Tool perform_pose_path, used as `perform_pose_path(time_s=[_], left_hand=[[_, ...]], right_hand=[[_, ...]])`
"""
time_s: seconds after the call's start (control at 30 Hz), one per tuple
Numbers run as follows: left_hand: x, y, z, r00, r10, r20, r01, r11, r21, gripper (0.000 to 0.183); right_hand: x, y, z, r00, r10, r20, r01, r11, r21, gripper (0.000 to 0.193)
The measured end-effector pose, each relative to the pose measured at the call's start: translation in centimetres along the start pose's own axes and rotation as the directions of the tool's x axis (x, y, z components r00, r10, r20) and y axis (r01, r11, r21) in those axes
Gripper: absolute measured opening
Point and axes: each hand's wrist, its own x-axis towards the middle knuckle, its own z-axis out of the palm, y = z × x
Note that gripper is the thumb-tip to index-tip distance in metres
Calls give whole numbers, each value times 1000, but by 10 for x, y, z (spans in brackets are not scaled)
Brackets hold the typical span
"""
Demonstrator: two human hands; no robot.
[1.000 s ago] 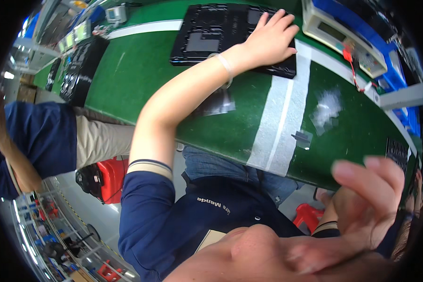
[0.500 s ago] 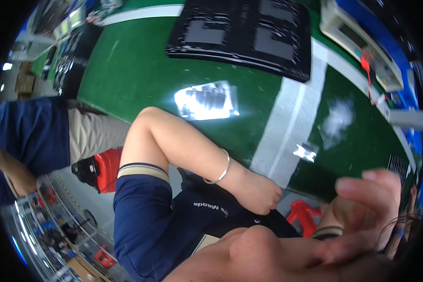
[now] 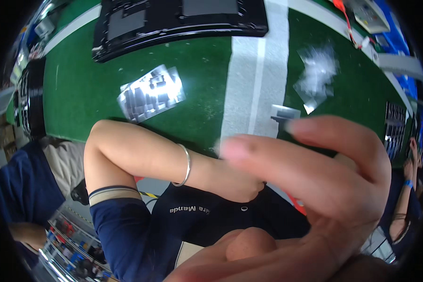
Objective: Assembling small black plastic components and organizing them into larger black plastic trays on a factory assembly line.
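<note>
My left hand (image 3: 243, 187) is closed in a fist in front of my chest, by the near edge of the green table (image 3: 197, 70). Its palm side is hidden, so any held thing cannot be seen. A silver bangle (image 3: 187, 164) circles that wrist. Large and close to the camera, my right hand (image 3: 333, 181) is raised with its fingers bent and apart, and nothing shows between them. It covers part of the table edge. Beyond the left forearm lies a stack of shiny clear film sheets (image 3: 151, 94). A small film piece (image 3: 285, 112) sits just past the right fingertips.
A black tray (image 3: 174, 35) with grey panels lies at the far side. More crumpled clear film (image 3: 317, 75) is right of a pale strip (image 3: 254, 70). Black stacked trays (image 3: 32, 98) stand far left. One person (image 3: 33, 174) is at left, another person's arm (image 3: 402, 207) at right.
My right hand has come up and left, nearer the camera, and looks much larger. The view has shifted, so the table things sit farther left and higher. My left fist stays near my chest.
</note>
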Motion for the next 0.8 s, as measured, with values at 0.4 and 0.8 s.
perform_pose_path(time_s=[0.4,0.8], left_hand=[[8,9,14,992,-127,-19,128,980,151,15],[2,10,-8,971,-212,115,195,970,146,14]], right_hand=[[-20,4,-32,838,-352,417,382,924,11,42],[-44,18,-5,856,-484,-179,407,847,-341,49]])
